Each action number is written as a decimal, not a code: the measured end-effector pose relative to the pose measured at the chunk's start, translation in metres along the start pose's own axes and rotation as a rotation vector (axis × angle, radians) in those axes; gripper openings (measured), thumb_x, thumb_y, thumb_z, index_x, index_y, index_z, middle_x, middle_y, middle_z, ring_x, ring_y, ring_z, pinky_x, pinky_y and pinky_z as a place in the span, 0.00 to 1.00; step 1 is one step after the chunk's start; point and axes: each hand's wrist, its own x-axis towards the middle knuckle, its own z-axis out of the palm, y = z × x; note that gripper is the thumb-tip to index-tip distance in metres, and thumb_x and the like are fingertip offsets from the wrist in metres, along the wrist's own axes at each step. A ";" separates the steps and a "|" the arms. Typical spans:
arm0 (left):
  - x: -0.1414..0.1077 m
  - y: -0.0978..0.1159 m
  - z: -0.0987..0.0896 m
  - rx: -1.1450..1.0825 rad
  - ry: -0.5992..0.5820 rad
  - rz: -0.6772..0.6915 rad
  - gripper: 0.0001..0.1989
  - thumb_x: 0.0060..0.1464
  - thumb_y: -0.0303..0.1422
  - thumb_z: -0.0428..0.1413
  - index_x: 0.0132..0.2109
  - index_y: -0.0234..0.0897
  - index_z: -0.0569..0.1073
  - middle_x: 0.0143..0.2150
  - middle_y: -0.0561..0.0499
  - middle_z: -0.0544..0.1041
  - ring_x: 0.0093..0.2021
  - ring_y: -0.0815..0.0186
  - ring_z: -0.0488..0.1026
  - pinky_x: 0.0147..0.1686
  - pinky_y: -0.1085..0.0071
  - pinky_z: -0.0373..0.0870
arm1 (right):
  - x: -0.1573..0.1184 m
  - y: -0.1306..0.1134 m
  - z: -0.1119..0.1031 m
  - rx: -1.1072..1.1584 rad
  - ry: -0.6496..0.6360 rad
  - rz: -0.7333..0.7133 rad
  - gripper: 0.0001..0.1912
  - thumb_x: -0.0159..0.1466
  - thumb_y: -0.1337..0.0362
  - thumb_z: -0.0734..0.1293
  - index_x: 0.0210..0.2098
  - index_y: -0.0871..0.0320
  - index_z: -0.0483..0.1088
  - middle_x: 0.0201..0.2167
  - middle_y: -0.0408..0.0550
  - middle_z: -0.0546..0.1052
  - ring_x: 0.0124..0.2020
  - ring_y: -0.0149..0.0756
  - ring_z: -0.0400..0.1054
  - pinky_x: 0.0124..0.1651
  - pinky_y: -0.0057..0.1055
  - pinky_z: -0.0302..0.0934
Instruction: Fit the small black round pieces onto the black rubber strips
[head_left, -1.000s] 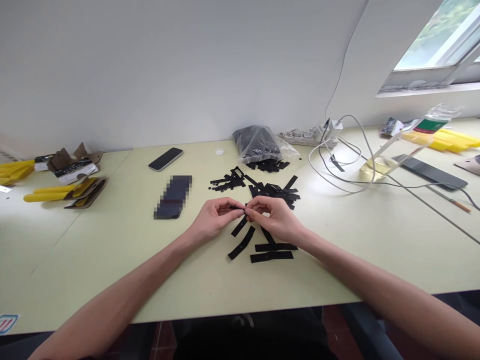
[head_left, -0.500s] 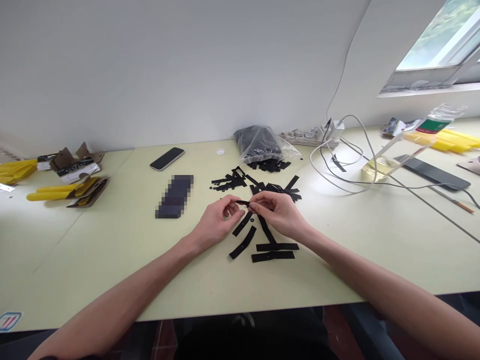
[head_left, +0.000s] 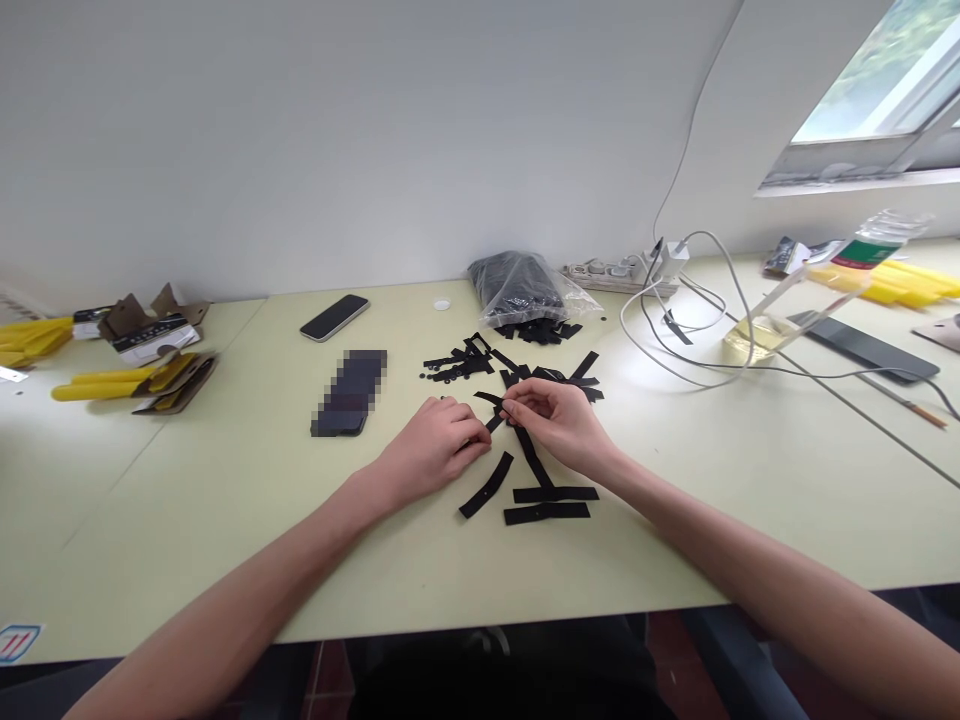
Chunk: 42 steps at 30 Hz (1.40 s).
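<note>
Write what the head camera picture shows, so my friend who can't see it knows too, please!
Two bare hands work over loose black strips on a pale green table: the right hand pinches one thin strip, and the left hand rests close by. A clear plastic bag of black pieces and a phone lie farther back.

Surface: pale green table [head_left: 187, 520]
Landmark: plastic bag of black parts [head_left: 517, 288], at table's back edge
In front of bag: loose black strips [head_left: 546, 514], scattered
Left of bag: smartphone [head_left: 334, 317], pixelated phone [head_left: 349, 393] nearer front
Far left of bag: yellow bars [head_left: 112, 390] on cardboard
Right of bag: power strip [head_left: 619, 277], dark tablet [head_left: 862, 352] farther right
</note>
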 end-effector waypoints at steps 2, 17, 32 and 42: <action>0.000 0.001 -0.004 -0.051 -0.042 -0.008 0.07 0.66 0.32 0.53 0.41 0.39 0.76 0.38 0.50 0.79 0.40 0.61 0.73 0.45 0.62 0.64 | 0.000 0.000 0.000 -0.015 0.001 -0.004 0.09 0.66 0.58 0.68 0.37 0.57 0.76 0.34 0.49 0.82 0.35 0.39 0.76 0.38 0.36 0.68; -0.002 0.002 0.013 -0.289 0.161 -0.026 0.05 0.68 0.30 0.52 0.47 0.39 0.72 0.43 0.50 0.77 0.43 0.64 0.73 0.44 0.69 0.69 | -0.003 0.005 -0.001 -0.171 -0.184 0.019 0.11 0.66 0.58 0.67 0.36 0.57 0.79 0.32 0.48 0.80 0.31 0.36 0.70 0.32 0.33 0.63; -0.001 0.000 0.015 -0.341 0.303 -0.077 0.04 0.66 0.29 0.56 0.46 0.41 0.75 0.40 0.53 0.78 0.39 0.67 0.74 0.43 0.70 0.70 | -0.004 0.003 0.004 0.034 -0.183 0.109 0.14 0.65 0.54 0.69 0.37 0.58 0.81 0.33 0.49 0.82 0.34 0.38 0.73 0.35 0.33 0.64; -0.001 -0.002 0.017 -0.328 0.300 -0.105 0.09 0.67 0.32 0.56 0.52 0.42 0.75 0.41 0.53 0.79 0.42 0.67 0.75 0.47 0.70 0.71 | -0.001 0.006 0.002 0.216 -0.218 0.192 0.15 0.62 0.52 0.73 0.37 0.59 0.81 0.35 0.50 0.83 0.36 0.39 0.76 0.39 0.34 0.67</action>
